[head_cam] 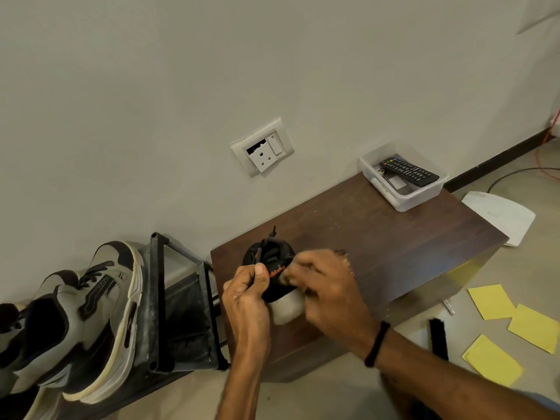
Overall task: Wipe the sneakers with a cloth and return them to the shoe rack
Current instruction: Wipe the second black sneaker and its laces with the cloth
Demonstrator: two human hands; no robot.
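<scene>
Black sneaker (268, 257) at lower centre, over the near-left corner of the table (378, 237), is clasped by the left hand (247, 294). The blurred right hand (321, 286) works its side, grip unreadable. Wiping looks under way; return to the shoe rack (181, 298), lower left, remains. Open tabletop lies upper right.

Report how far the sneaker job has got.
Done: unclear; grey sneakers sit on the shoe rack, wiped or not I cannot tell. In hand: left hand grips the black sneaker over the table, right hand works at its side, blurred. Left: finishing it and returning it to the rack.
</scene>
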